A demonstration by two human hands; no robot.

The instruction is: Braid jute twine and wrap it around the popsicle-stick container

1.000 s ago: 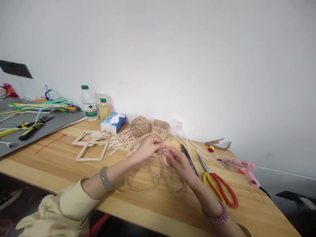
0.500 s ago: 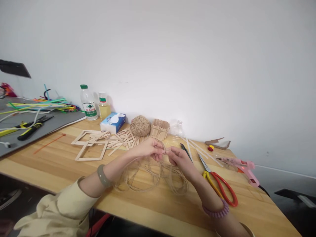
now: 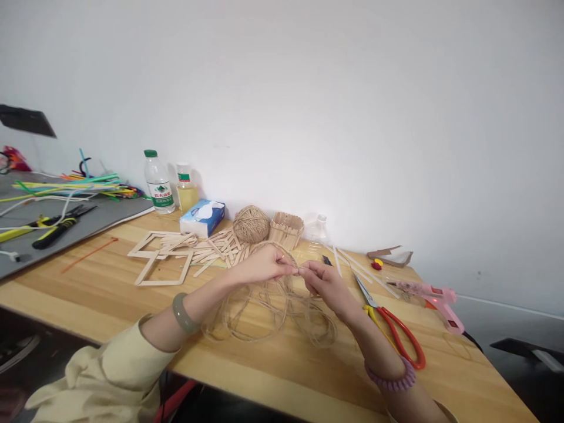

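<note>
My left hand (image 3: 268, 264) pinches a length of jute twine between thumb and fingers. Close beside it, my right hand (image 3: 324, 281) is closed on the same twine, fingertips almost touching the left ones. A braided-looking stretch of twine (image 3: 284, 249) arches over the back of my left hand. Loose loops of jute twine (image 3: 259, 336) hang or lie below both hands, over the wooden table. Behind them sit a ball of jute twine (image 3: 251, 224) and a small basket made of wooden craft sticks (image 3: 286, 230).
Craft sticks (image 3: 215, 249) and square stick frames (image 3: 163, 283) lie left, near a tissue pack (image 3: 202, 220) and water bottle (image 3: 160, 185). Scissors (image 3: 399, 332), a partly hidden cutter (image 3: 326, 260) and a pink glue gun (image 3: 434, 296) are right. Pliers (image 3: 55, 232) rest on a grey mat.
My right hand has shifted slightly right and the fingertips of both hands have adjusted on the twine. The loops below have moved a little.
</note>
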